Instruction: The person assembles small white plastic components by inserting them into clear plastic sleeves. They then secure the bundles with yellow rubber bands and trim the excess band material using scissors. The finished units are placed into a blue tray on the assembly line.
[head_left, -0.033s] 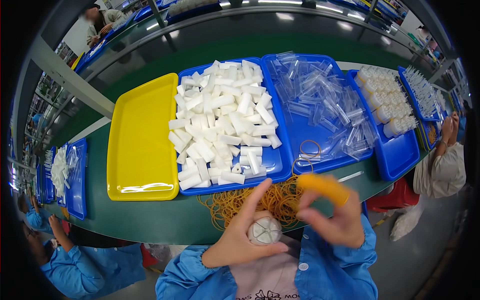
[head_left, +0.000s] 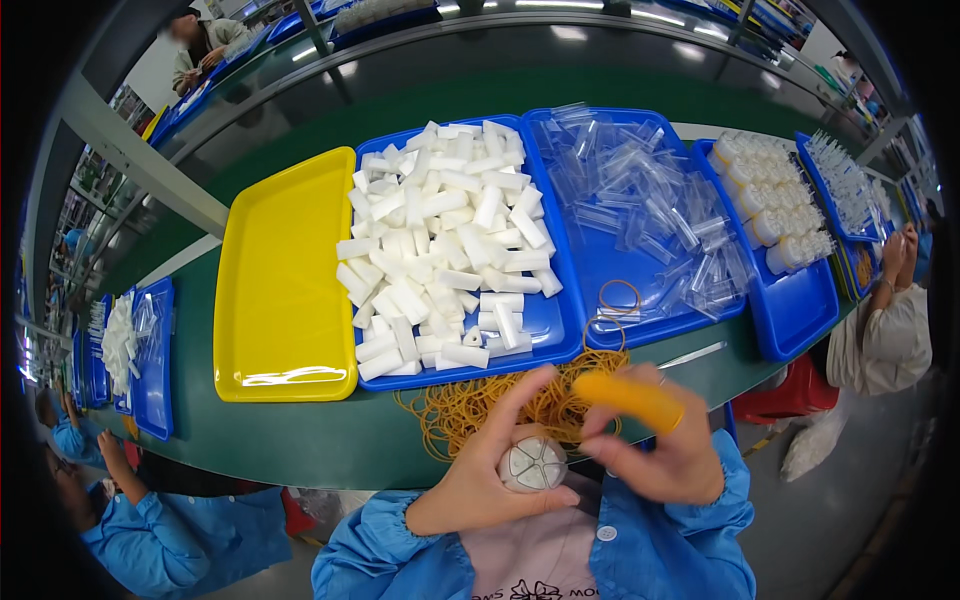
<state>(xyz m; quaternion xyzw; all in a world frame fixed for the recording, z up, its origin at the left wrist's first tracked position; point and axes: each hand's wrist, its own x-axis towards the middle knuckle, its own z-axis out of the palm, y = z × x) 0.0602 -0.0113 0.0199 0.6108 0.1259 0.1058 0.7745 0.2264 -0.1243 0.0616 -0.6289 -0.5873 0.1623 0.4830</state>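
Note:
My left hand point(head_left: 470, 475) is wrapped round a short white round piece point(head_left: 532, 465), whose top is split into wedges by thin dark lines. Its forefinger points up and away. Just to the right hovers my right hand point(head_left: 670, 450), slightly blurred, with an orange finger cot point(head_left: 630, 400) on one finger. Thumb and covered finger are apart, and I see nothing between them. The thumb tip comes close to the white piece. A tangled heap of tan rubber bands point(head_left: 465, 410) lies on the table just beyond both hands.
A yellow tray point(head_left: 285, 270) stands at the left. Beside it, blue trays hold white foam-like tubes point(head_left: 440, 240), clear plastic sleeves point(head_left: 640, 190) and white-capped bundles point(head_left: 765, 195). A loose clear strip point(head_left: 692, 354) lies on the green table point(head_left: 300, 430). Co-workers sit at both sides.
My right hand has shifted slightly left and down, its thumb now nearer the white piece. The left hand and the piece have moved very slightly to the right.

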